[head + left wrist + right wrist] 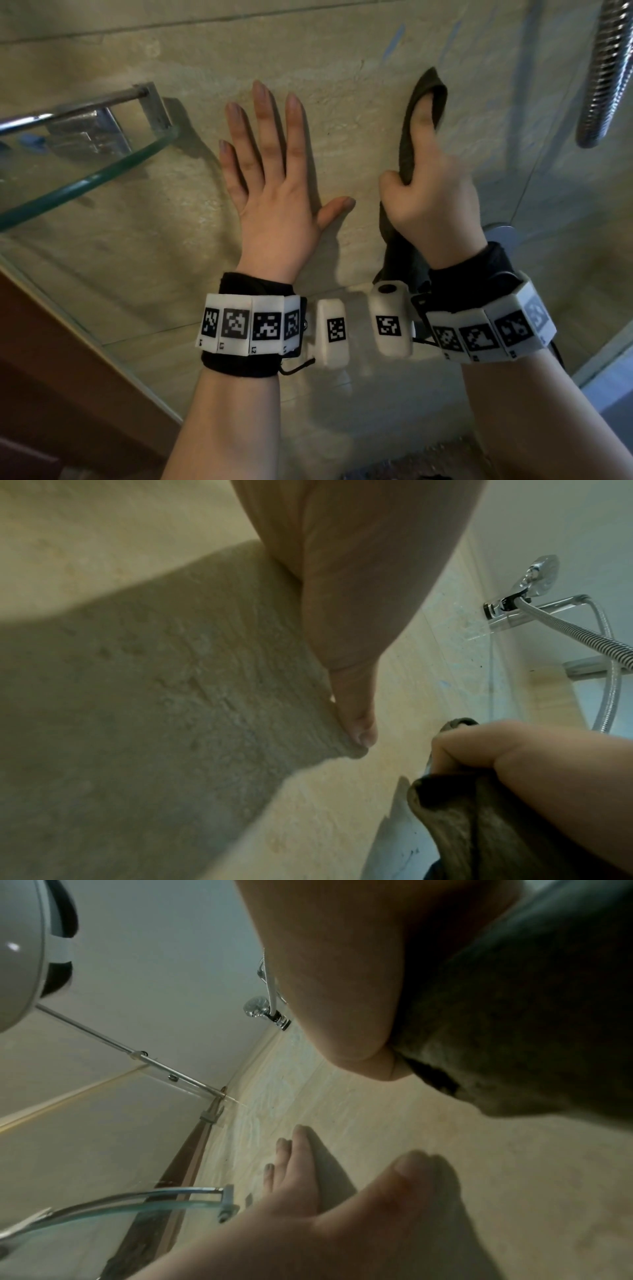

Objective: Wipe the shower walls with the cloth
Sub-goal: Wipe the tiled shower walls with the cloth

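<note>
A beige tiled shower wall (342,51) fills the head view. My left hand (274,178) lies flat on it with fingers straight and spread, and its thumb (356,712) touches the tile in the left wrist view. To its right, my right hand (431,185) grips a dark olive cloth (411,137) and holds it against the wall; the cloth wraps over the fingers and hangs below the palm. The right wrist view shows the cloth (514,1042) bunched under the palm and the left hand (301,1191) flat on the wall lower down.
A curved glass corner shelf (85,178) with a chrome rail (68,106) juts out at the left. A ribbed metal shower hose (606,75) hangs at the upper right, fixed to a chrome bracket (534,585). A glass panel (582,240) stands to the right.
</note>
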### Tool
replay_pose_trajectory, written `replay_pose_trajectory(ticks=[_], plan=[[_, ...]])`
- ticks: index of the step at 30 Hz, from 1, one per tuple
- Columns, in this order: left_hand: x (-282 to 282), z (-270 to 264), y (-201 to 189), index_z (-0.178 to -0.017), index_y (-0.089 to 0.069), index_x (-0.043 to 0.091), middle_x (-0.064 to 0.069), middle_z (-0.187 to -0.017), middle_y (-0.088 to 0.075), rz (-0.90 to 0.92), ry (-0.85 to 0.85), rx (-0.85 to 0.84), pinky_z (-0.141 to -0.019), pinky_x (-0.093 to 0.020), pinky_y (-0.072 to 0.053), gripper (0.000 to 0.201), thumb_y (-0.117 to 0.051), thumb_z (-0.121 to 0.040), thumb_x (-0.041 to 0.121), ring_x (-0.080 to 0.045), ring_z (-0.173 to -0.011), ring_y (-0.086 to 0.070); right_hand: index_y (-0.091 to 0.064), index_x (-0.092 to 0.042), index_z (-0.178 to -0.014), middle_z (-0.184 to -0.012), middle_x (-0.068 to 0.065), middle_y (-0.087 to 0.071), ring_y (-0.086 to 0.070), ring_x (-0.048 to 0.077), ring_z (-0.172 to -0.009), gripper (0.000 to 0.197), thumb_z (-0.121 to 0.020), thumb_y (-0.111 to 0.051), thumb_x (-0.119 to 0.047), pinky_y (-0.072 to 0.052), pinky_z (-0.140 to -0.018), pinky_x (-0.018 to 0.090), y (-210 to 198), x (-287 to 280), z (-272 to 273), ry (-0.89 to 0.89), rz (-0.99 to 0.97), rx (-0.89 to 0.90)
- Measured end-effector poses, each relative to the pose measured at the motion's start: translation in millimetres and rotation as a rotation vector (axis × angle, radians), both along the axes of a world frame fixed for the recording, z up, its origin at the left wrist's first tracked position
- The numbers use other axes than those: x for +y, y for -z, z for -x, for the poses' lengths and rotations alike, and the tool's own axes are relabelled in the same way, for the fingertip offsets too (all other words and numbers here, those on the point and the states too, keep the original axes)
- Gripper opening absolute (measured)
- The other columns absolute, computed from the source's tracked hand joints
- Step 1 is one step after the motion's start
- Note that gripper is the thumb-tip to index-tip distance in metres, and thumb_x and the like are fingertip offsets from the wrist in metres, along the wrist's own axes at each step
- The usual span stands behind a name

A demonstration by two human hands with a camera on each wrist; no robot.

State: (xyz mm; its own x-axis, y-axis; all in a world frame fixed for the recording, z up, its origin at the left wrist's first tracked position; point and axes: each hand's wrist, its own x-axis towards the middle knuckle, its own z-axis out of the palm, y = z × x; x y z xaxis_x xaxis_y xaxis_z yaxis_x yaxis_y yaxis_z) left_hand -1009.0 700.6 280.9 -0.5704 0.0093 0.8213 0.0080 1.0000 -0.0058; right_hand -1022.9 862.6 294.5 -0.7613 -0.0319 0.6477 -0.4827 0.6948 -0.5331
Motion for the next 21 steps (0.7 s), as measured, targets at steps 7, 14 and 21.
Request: replay_pose_trajectory(ticks=[7, 14, 21], plan=[[-0.8, 0.9, 0.9, -0.153, -0.001, 0.007, -0.029, -0.157, -0.002, -0.01, 0.015, -0.011, -0.112, -0.044, 0.021, 0.112, -0.056, -0.077, 0.068, -0.049, -0.141, 0.005, -0.012, -0.022, -0.154, -0.059, -0.011, -0.041, -0.049, 0.018, -0.06, 0.081, -0.082, -0.051, -0.021, -0.039, -0.058, 0.03, -0.9, -21.9, -6.5, -0.181, -0.087, -0.031], [-1.3, 1.6, 1.1, -0.152, -0.006, 0.005, -0.03, -0.156, -0.008, -0.016, 0.029, 0.019, -0.112, -0.041, 0.021, 0.113, -0.053, -0.077, 0.075, -0.047, -0.14, 0.001, -0.011, -0.033, -0.153, -0.076, 0.004, -0.056, -0.058, 0.03, -0.072, 0.08, -0.084, -0.049, -0.017, -0.046, -0.064, 0.036, -27.0, -17.7, -4.9, -0.155, -0.149, -0.012], [-1.4, 1.6, 1.5, -0.152, -0.009, 0.004, -0.031, -0.156, -0.01, -0.007, 0.03, 0.026, -0.112, -0.04, 0.022, 0.116, -0.059, -0.075, 0.074, -0.048, -0.139, 0.0, -0.002, -0.02, -0.154, -0.068, 0.005, -0.051, -0.056, 0.03, -0.065, 0.08, -0.089, -0.049, -0.018, -0.052, -0.063, 0.043, -30.6, -7.2, -7.4, 0.002, -0.144, -0.011]])
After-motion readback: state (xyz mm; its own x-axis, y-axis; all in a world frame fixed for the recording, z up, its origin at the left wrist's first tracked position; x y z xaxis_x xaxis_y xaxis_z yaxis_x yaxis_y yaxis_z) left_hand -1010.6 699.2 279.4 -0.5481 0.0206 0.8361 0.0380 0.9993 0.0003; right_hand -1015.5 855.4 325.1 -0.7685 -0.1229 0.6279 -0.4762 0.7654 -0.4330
